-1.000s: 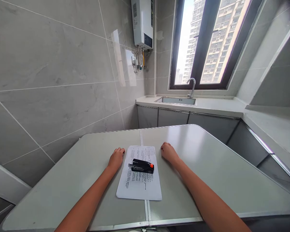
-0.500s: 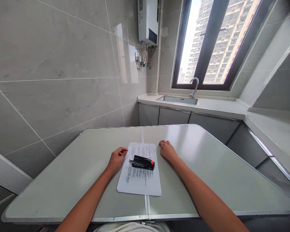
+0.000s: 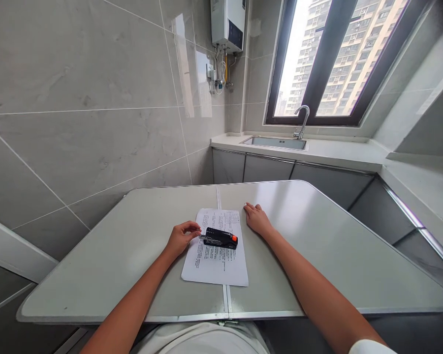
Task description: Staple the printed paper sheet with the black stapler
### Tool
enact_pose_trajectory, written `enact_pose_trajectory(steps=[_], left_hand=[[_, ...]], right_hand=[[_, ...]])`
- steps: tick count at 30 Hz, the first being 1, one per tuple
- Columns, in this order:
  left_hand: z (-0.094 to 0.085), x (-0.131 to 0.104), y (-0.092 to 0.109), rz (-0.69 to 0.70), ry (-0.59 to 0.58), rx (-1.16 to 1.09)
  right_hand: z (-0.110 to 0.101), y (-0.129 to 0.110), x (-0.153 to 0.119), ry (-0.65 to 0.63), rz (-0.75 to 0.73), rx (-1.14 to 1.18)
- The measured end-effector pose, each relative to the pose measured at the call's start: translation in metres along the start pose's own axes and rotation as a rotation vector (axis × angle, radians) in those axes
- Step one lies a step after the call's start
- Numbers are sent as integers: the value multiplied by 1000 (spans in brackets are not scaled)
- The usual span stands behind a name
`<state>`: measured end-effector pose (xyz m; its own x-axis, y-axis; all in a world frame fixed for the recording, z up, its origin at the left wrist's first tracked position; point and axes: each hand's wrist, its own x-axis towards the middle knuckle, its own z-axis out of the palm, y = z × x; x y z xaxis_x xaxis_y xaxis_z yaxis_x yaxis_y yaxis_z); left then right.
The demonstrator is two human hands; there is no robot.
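Taking the long black stapler (image 3: 223,239) with an orange-red tab as the clock's centre, 12 facing away, find it lying near the middle of a white rectangular sheet of printed paper (image 3: 219,273). Note the long axis running nearly sideways, from just past 9 to just past 3, with the silvery metal end towards 9 and the tab towards 3. See the left hand (image 3: 183,238) at 9, over the sheet's edge, part open, thumb and fingertips slightly apart, just beside the metal end; cannot tell whether touching it. See the right hand (image 3: 258,219) at 2, resting palm down beside the sheet, fingers loosely bent, holding nothing visible.

Look beneath for a glossy, pale grey-green table (image 3: 299,211) with a metal rim and a seam running from 12 to 6. Beyond, at 1, pick out a steel sink (image 3: 273,143), a curved chrome faucet (image 3: 301,130) and a dark-framed window (image 3: 325,61); at 12, a white boxy water heater (image 3: 223,22); towards 10, a grey tiled wall (image 3: 96,137).
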<state>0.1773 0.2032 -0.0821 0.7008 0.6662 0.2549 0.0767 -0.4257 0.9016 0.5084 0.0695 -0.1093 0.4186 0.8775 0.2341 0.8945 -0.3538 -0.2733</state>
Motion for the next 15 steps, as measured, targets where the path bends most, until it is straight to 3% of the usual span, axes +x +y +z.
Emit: enact_pose_trajectory(steps=[6, 10, 15], left_hand=[[5, -3, 8, 77, -33, 163], [7, -2, 7, 82, -27, 192], [8, -1, 5, 14, -48, 213]], right_hand=[[-13, -14, -5, 75, -5, 97], [-22, -42, -18, 162, -134, 310], [-22, -78, -36, 165, -286, 502]])
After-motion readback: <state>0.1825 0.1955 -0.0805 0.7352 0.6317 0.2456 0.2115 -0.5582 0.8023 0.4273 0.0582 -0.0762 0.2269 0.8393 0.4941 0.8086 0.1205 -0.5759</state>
